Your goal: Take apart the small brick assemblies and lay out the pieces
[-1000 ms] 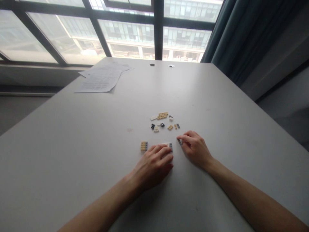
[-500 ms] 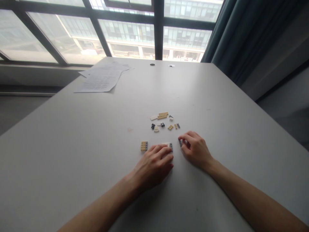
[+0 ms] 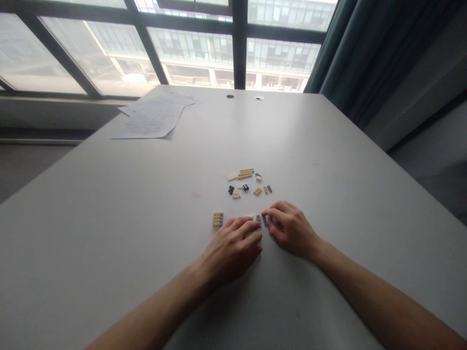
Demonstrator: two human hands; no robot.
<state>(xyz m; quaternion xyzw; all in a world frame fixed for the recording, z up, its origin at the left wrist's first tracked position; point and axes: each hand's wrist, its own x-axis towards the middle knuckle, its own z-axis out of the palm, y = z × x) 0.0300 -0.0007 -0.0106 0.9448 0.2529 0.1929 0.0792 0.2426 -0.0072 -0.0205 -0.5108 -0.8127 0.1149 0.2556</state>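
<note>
My left hand lies over a white and dark grey brick assembly, its fingers closed on it and covering most of it. My right hand pinches a small dark grey brick between thumb and index finger, just right of that assembly, with a narrow gap between. Left of my left hand sits a tan and grey block. Farther back are a tan plate, a white flat piece, black pieces, a tan piece and a small grey piece.
Printed papers lie at the far left of the white table. Two round holes, one dark and one white-rimmed, are near the far edge. Behind are windows and a dark curtain.
My right hand has moved left with the dark grey brick, bringing it close to the assembly under my left hand. My left hand has stayed in place.
</note>
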